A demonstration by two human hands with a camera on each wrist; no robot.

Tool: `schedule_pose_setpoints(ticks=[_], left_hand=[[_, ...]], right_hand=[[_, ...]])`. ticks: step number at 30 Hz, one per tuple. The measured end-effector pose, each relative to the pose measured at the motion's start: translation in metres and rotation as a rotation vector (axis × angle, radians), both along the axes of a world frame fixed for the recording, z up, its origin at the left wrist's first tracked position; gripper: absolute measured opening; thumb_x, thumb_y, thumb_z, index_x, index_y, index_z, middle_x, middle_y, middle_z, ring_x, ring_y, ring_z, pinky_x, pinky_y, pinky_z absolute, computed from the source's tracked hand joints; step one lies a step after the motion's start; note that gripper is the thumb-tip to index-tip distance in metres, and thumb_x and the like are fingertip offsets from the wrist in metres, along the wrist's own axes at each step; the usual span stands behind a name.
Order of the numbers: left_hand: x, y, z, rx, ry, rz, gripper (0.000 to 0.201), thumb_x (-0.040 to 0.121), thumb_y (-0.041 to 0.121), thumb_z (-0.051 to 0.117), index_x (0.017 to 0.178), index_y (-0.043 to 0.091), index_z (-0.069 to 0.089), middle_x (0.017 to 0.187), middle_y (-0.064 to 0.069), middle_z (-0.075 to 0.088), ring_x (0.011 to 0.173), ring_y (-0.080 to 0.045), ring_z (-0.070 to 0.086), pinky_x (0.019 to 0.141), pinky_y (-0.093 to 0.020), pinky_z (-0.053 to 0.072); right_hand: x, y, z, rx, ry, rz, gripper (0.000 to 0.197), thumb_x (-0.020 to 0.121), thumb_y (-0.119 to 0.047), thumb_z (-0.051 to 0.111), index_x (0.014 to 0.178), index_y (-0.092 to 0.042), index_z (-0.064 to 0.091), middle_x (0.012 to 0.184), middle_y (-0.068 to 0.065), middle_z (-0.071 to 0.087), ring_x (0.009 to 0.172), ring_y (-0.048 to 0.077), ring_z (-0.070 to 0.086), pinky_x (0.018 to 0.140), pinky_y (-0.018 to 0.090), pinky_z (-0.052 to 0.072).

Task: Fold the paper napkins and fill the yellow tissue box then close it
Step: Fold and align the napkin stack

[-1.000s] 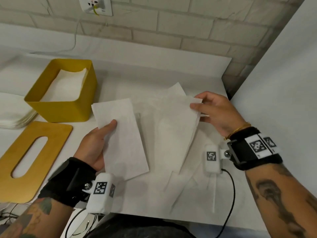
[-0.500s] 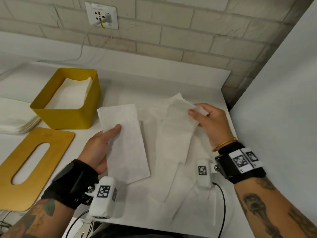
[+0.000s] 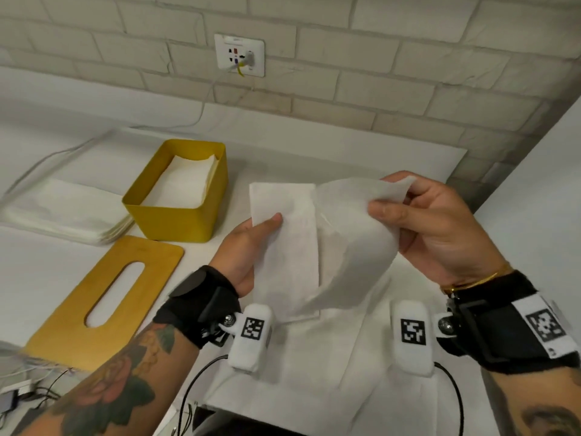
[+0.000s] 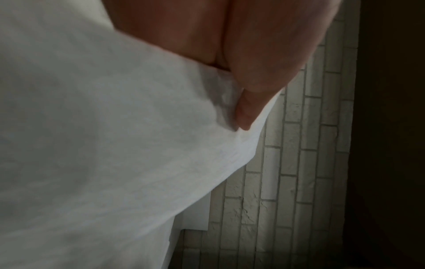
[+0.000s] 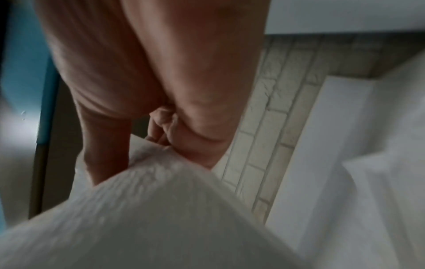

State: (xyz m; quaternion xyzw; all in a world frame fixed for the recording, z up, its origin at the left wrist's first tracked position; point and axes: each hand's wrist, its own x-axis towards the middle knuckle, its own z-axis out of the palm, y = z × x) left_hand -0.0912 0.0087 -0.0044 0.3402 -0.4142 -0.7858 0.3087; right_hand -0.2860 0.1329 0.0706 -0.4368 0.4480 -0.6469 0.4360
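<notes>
While both hands pinch paper | left hand: flat folded napkin | right hand: limp curling napkin

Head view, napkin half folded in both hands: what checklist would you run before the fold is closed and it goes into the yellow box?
1. Left hand grips the napkin with thumb on top: ok.
2. Right hand pinches the lifted flap: ok.
3. Flap edge lined up with the flat half: not ok, it arches above it.
4. Yellow tissue box open, with room above the napkins inside: ok.
5. Lid off, flat on the table beside the box: ok.
6. Crease straight: cannot tell, hidden under the flap.
</notes>
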Motion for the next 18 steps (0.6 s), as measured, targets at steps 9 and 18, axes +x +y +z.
schedule_pose_setpoints(ticks=[9,18], left_hand=[[-0.010,0.018,0.004,0.057,0.094,-0.062,0.056,0.104,0.052,0.039,0.135,0.011,0.061,0.128,-0.012,0.070,0.120,-0.027,0.066,0.102,-0.043,0.050],[-0.010,0.022,0.000,0.015,0.046,-0.066,0.055,0.105,0.055,0.031,0.130,0.018,0.063,0.125,-0.005,0.072,0.117,-0.019,0.068,0.101,-0.038,0.050]], right_hand=[[0.031,-0.040,-0.054,0.227,0.100,-0.400,0.010,0.087,-0.007,0.076,0.097,-0.010,0.078,0.098,0.010,0.078,0.100,0.029,0.074,0.098,0.047,0.057],[0.038,-0.046,-0.064,0.212,0.134,-0.459,0.023,0.084,-0.022,0.081,0.087,0.000,0.075,0.092,0.026,0.072,0.082,0.026,0.064,0.087,0.041,0.056]])
